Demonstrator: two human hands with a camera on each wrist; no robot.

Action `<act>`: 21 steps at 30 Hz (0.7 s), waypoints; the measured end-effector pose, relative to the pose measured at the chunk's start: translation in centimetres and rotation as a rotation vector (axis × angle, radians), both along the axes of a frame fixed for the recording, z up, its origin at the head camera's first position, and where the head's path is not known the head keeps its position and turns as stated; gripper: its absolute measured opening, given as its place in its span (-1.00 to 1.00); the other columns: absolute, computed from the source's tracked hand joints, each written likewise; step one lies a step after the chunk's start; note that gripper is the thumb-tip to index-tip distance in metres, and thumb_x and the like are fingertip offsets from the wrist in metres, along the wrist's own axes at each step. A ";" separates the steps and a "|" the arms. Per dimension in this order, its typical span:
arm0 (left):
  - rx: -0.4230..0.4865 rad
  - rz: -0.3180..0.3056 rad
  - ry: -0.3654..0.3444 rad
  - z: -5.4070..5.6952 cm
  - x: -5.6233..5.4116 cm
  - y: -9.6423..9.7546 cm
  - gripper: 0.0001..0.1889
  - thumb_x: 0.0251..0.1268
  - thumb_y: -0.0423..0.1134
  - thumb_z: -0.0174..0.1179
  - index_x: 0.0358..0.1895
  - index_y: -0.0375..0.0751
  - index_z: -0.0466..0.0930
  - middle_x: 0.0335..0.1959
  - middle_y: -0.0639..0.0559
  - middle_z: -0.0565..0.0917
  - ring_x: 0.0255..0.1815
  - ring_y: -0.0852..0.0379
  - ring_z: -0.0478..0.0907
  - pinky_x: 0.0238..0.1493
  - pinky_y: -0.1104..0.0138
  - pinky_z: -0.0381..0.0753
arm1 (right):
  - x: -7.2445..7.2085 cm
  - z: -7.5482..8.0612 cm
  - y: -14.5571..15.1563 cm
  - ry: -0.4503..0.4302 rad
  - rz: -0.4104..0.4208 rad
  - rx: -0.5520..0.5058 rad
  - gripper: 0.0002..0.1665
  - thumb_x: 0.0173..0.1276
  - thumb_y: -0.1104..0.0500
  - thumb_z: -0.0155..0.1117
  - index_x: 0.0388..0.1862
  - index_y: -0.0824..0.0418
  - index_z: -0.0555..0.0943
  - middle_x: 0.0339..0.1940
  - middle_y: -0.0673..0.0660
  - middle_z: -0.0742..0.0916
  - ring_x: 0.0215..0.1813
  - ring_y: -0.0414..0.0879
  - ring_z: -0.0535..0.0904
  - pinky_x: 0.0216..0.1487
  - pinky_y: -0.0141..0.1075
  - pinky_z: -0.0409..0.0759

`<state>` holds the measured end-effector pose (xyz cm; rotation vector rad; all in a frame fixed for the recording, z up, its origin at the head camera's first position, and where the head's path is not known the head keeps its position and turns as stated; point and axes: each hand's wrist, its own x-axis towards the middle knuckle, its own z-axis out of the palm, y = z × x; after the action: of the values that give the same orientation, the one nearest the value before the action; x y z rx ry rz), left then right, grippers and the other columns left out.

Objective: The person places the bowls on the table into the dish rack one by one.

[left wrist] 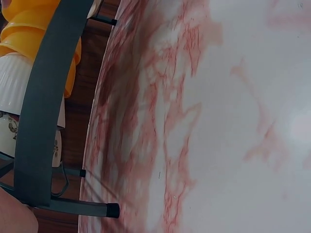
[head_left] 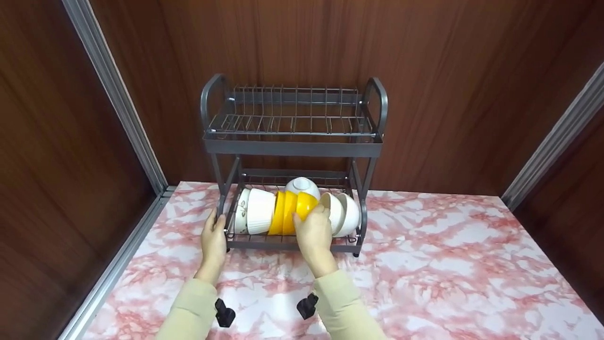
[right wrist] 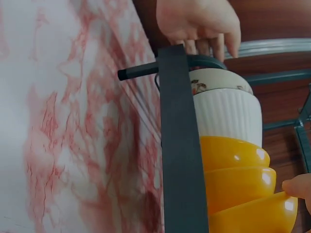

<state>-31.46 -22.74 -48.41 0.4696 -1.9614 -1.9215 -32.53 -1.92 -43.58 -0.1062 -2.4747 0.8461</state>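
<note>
My left hand point(head_left: 213, 241) grips the left side of a dark grey two-tier dish rack point(head_left: 292, 148), near the front corner of its lower shelf. My right hand point(head_left: 315, 236) holds the rightmost yellow bowl point(head_left: 306, 202), thumb point(right wrist: 297, 187) on its edge in the right wrist view; its other fingers are partly hidden in the head view. Two more yellow bowls point(head_left: 283, 215) nest against it to the left. Beyond them stand a white fluted bowl point(head_left: 260, 212) and a white bowl with a floral pattern point(head_left: 241, 212), all turned on their sides.
On the lower shelf's right are two white bowls point(head_left: 350, 217) on edge; another white bowl point(head_left: 302, 185) sits behind the yellow ones. Wire plate slots point(head_left: 295, 123) line the upper tier. Brown wood-grain panels point(head_left: 292, 42) surround the pink-and-white marbled table point(head_left: 448, 264).
</note>
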 end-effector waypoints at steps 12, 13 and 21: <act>0.016 0.003 0.011 0.0 0.1 0.2 -0.44 0.42 -0.14 -0.10 0.41 -0.22 0.08 0.44 -0.17 0.15 0.46 -0.10 0.05 0.48 0.13 -0.02 | -0.3 -0.5 -0.1 0.038 0.007 0.011 -0.32 0.09 0.03 0.40 -0.06 0.53 0.40 -0.27 0.35 0.57 -0.29 0.19 0.62 -0.19 -0.08 0.64; 0.010 0.005 0.008 0.0 0.1 0.1 -0.45 0.42 -0.14 -0.10 0.41 -0.21 0.09 0.44 -0.16 0.16 0.46 -0.09 0.05 0.48 0.14 -0.02 | -0.4 -0.6 -0.1 0.036 0.013 0.005 -0.31 0.09 0.03 0.40 -0.05 0.54 0.39 -0.26 0.35 0.56 -0.28 0.19 0.62 -0.18 -0.09 0.64; -0.012 0.014 -0.003 0.0 0.2 0.1 -0.45 0.42 -0.14 -0.10 0.41 -0.20 0.10 0.44 -0.14 0.16 0.47 -0.08 0.05 0.48 0.14 -0.02 | -0.5 -1.3 -0.2 0.010 0.031 -0.065 -0.31 0.13 0.05 0.36 0.03 0.52 0.35 -0.17 0.38 0.55 -0.18 0.22 0.60 -0.08 -0.08 0.62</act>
<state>-31.30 -22.60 -48.45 0.4817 -1.9646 -1.9010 -33.05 -2.16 -44.85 -0.0859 -2.4457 0.9378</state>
